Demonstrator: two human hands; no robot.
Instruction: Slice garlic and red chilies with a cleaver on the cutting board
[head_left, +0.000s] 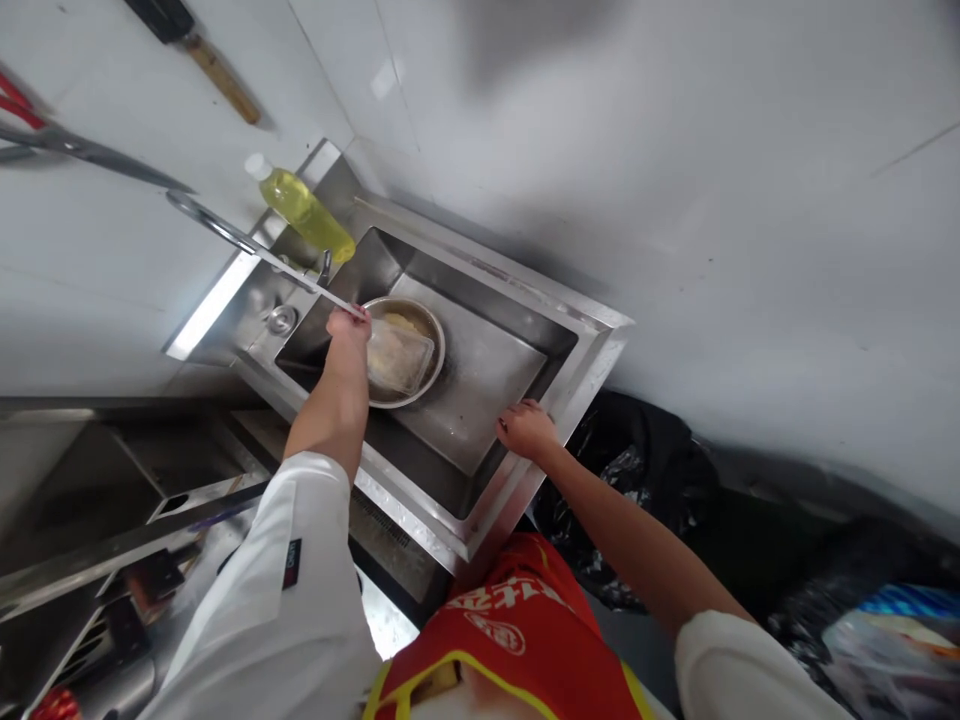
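Note:
My left hand [348,324] is closed round the lower part of a thin white hose [319,290], which runs down from a curved chrome faucet [214,222]. Just below that hand, a clear plastic container [403,358] sits in a round metal bowl [439,345], with pale yellowish stuff beneath or inside it. The bowl stands in the left part of a steel sink [495,345]. At the sink's right side, my right hand [529,430] hangs over the rim with its fingers curled in, and nothing shows in it. Its palm is hidden.
A bottle of yellow liquid [304,212] stands behind the faucet lever. Scissors [97,152] and a wooden-handled tool [217,75] hang on the left wall. Black plastic bags [637,460] lie right of the sink. Metal kitchen equipment [82,490] is at lower left.

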